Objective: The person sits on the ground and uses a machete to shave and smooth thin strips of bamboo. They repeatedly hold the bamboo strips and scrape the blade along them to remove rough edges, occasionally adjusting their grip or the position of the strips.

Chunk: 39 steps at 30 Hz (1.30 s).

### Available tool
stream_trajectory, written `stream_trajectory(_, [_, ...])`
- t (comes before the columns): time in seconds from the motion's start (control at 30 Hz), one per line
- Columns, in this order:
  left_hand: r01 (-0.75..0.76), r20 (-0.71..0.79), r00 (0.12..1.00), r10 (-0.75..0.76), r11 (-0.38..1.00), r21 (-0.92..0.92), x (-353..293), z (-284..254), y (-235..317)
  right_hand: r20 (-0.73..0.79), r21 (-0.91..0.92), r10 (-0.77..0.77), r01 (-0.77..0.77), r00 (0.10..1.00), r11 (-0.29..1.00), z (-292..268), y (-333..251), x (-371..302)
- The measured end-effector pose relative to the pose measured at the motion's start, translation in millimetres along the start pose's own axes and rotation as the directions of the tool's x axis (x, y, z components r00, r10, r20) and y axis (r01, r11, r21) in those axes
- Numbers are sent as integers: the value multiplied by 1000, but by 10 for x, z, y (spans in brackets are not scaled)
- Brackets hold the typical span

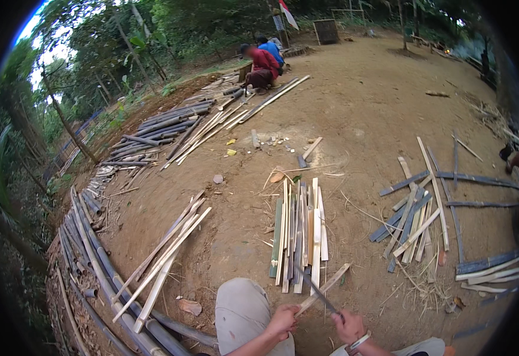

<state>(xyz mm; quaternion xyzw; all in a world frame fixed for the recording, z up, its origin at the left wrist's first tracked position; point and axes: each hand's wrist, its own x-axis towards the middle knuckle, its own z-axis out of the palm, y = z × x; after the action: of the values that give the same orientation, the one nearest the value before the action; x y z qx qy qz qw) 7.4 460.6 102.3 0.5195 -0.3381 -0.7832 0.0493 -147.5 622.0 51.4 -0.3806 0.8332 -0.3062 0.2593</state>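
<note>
On bare ground (354, 157), a slat (336, 277) crossed by a knife (330, 304)

Trees (176, 29) edged the far side and the left. Long dark poles (110, 268) curved along the left, perhaps bent by the lens, and a stack (164, 126) of shorter ones lay beyond. Past it were 2 people (263, 64), 1 in red and 1 in blue, low to the ground. Mixed strips sprawled in a pile (415, 219) at the right; pale strips (167, 261) lay across the poles at near left; straight ahead, a bundle (299, 231) of strips lay side by side.

The slat was just before the worker's bent knee (242, 302), slanting away to the right from the left hand (284, 320). It looked like split bamboo: likely light, stiff lengthwise, slightly springy, prone to splitting along the grain, its edges perhaps sharp. The best hold seemed near the end closest to the body, fingers pressed on the flat faces and clear of the blade, not sliding along an edge.

The left hand was clamped on that near end. The right hand (349, 326) was wrapped firmly round the knife's handle. Whether the blade bit into the slat or only passed above, I could not tell. A pale band (360, 340) circled the right wrist.
</note>
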Motion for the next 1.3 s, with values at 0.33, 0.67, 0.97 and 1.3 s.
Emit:
stream_trajectory(0.33, [-99,-86,993,82,971,-216,65,164,-118,35,-80,86,-83,996,993,44,471,254])
stream_trajectory(0.67, [-18,48,998,35,948,-319,525,-343,-329,-25,-178,228,-229,973,957,2,891,829])
stream_trajectory(0.97, [24,75,997,8,907,-419,705,-633,-202,-70,-278,218,-229,973,933,99,1224,985])
stream_trajectory(1.3, [18,20,1000,-13,942,-335,502,-570,91,-102,-371,300,-316,948,873,-47,1170,973])
